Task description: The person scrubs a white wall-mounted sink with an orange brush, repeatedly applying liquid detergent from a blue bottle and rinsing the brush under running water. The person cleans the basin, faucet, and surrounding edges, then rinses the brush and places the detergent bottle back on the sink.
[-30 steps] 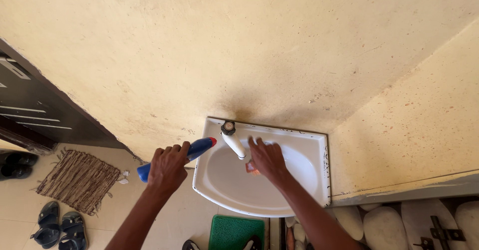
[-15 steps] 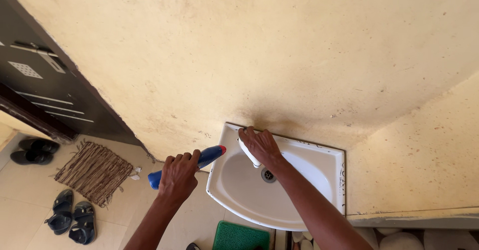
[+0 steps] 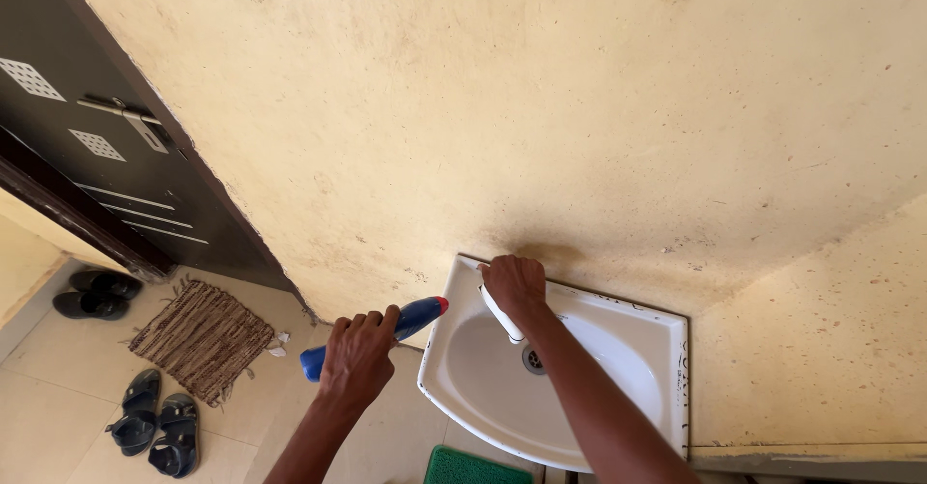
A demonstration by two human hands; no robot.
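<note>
Left grip (image 3: 357,360) was closed around a blue bottle (image 3: 410,322) with a red cap, held beside the white sink (image 3: 645,341). Right grip (image 3: 514,284) clasped the tap (image 3: 502,314). Basin looked dry; no water ran yet.

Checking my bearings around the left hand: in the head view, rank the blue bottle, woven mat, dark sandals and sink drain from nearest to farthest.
From the left hand:
1. Blue bottle, held in it.
2. Woven mat, on the floor to its left.
3. Sink drain, in the basin to its right.
4. Dark sandals, lower left.

Mat and drain are close.
</note>
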